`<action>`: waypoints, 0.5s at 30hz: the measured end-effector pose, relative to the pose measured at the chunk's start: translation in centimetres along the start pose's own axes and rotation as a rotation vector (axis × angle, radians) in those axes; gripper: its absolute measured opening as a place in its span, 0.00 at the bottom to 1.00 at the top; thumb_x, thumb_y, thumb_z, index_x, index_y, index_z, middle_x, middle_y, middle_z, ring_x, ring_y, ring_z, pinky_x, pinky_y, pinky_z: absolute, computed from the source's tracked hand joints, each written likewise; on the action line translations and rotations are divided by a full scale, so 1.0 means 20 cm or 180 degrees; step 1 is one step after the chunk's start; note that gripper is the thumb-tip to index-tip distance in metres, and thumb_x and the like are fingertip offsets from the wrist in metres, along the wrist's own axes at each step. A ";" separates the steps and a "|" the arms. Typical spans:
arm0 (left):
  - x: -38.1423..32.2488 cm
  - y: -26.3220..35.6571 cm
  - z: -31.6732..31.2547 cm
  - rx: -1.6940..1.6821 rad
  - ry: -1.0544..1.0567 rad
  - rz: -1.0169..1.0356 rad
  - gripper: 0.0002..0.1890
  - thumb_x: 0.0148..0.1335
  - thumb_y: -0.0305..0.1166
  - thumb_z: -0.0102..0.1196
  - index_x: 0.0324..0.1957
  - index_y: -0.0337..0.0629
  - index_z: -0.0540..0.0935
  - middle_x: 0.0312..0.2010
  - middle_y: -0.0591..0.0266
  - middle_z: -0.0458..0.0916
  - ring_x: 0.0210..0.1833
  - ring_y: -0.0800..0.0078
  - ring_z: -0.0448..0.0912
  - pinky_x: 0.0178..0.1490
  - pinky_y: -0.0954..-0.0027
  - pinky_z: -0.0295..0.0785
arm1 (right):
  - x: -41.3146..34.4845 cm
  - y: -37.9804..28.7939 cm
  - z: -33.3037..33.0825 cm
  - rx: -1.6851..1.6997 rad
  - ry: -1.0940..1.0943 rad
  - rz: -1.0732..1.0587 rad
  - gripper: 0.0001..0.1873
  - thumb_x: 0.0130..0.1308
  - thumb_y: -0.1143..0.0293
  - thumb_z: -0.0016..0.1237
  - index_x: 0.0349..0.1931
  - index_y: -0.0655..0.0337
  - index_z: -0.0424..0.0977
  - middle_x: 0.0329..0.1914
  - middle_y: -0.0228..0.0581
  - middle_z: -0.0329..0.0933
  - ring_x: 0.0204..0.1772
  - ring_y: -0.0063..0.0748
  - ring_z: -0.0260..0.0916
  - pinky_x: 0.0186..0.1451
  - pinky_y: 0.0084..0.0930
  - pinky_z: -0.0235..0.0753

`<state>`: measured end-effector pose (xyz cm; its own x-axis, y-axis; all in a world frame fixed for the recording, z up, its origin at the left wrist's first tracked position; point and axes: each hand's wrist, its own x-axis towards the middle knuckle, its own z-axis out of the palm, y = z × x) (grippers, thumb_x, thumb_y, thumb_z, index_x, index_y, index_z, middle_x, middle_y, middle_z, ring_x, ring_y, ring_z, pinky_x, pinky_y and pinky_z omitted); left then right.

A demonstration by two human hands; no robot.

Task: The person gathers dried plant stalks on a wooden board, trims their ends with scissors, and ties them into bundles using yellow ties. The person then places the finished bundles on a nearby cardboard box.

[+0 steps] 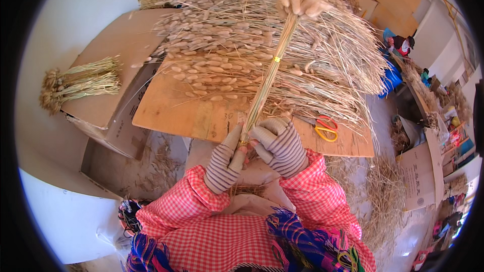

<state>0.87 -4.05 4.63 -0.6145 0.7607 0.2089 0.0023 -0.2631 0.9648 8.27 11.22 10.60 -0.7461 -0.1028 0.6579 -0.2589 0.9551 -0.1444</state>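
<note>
A bunch of dried bunny-tail grass (269, 73) slants up and away from me, its fluffy heads at the far end. One yellow tie (277, 59) circles the stems partway up, and another yellow tie (243, 142) sits low, between my hands. My left hand (224, 164), in a striped fingerless glove, grips the stem ends from the left. Gloved the same way, my right hand (281, 145) has its fingertips against the stems by the lower tie; whether it pinches the tie is unclear. Scissors (323, 127) with red and yellow handles lie on the wooden board (177, 117), right of my hands.
Loose bunny-tail stems (227, 37) cover most of the board. On a cardboard box (109, 45) at left lie finished-looking bundles (85, 83). Straw litters the floor (383, 196) at right, near another carton (419, 173). A person (402, 44) is in the background at right.
</note>
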 end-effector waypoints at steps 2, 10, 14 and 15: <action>0.00 0.00 0.00 0.0133 0.0015 -0.0025 0.26 0.70 0.26 0.40 0.70 0.40 0.56 0.36 0.68 0.75 0.30 0.85 0.71 0.33 0.81 0.70 | 0.02 0.00 0.02 -0.0170 0.0121 -0.0171 0.11 0.52 0.72 0.54 0.36 0.58 0.73 0.30 0.37 0.74 0.33 0.41 0.73 0.34 0.35 0.72; 0.00 -0.06 -0.02 0.0615 -0.0090 0.0020 0.30 0.65 0.20 0.42 0.70 0.37 0.55 0.35 0.61 0.73 0.28 0.83 0.68 0.33 0.81 0.68 | 0.00 -0.01 0.03 -0.1001 -0.0452 -0.0571 0.06 0.54 0.69 0.50 0.33 0.56 0.73 0.29 0.33 0.72 0.33 0.35 0.74 0.35 0.34 0.72; 0.02 -0.09 -0.04 0.0941 0.0024 0.0788 0.30 0.63 0.18 0.43 0.69 0.36 0.56 0.38 0.57 0.75 0.33 0.78 0.73 0.38 0.78 0.71 | -0.02 -0.04 0.00 -0.1099 -0.1196 -0.0515 0.07 0.56 0.67 0.48 0.34 0.56 0.73 0.30 0.34 0.71 0.32 0.36 0.74 0.35 0.36 0.72; 0.03 -0.10 -0.04 0.1093 0.0095 0.1140 0.30 0.63 0.18 0.43 0.69 0.35 0.56 0.40 0.56 0.76 0.34 0.77 0.74 0.40 0.77 0.71 | -0.03 -0.04 -0.01 -0.1079 -0.1567 -0.0516 0.07 0.56 0.67 0.47 0.35 0.56 0.72 0.30 0.35 0.71 0.32 0.37 0.74 0.35 0.36 0.72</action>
<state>-0.15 -3.69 2.75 -0.5499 0.6397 0.5370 0.4741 -0.2903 0.8312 9.04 10.49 10.60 -0.9300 -0.2930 0.2219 -0.2436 0.9435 0.2249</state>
